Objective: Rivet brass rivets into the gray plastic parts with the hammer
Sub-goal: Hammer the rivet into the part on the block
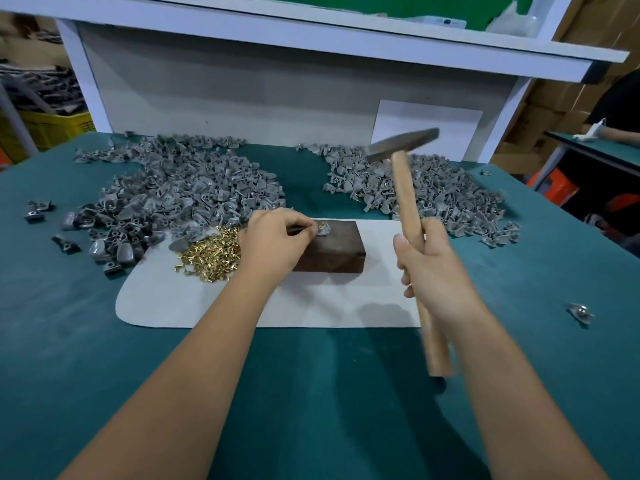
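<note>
two hands: both busy
left fingers: left hand (277,239) pinches the gray plastic part (323,231) on the dark block (329,247); a brass rivet (323,224) stands in it
right fingers: right hand (429,271) is clenched round the hammer (407,188) handle at mid-length; head raised and blurred above the block
handling: part looks light, stiff and apt to skid, so pin it by its edge, fingertips clear of the rivet; hammer is head-heavy
nearby: loose rivets (211,252) heaped beside the left hand on the pale mat (346,306)
outward: part heaps (180,188) on the green surface (311,393)
</note>
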